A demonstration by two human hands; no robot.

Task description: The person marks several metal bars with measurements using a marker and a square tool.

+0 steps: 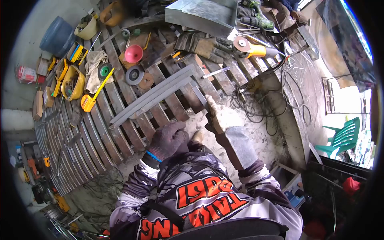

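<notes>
My left hand (170, 138), in a dark knitted glove, is curled closed in front of my body. Whatever lies inside its fingers, if anything, is hidden. A pale, worn work glove covers my right hand (224, 120), whose fingertips close on the end of a short grey metal bar (199, 96) at the edge of the slatted metal bench (92, 132). Left of that bar, long grey metal bars (154, 96) lie side by side across the slats. A white marker-like stick (216, 72) rests just beyond the short bar.
An angle grinder (256, 50), work gloves (204, 46) and a sheet-metal tray (202, 16) lie at the far side. A yellow tape measure (89, 102), grinding discs (135, 75) and a pink bowl (133, 53) sit leftward. Cables (260, 104) trail at right; another person (288, 12) is beyond.
</notes>
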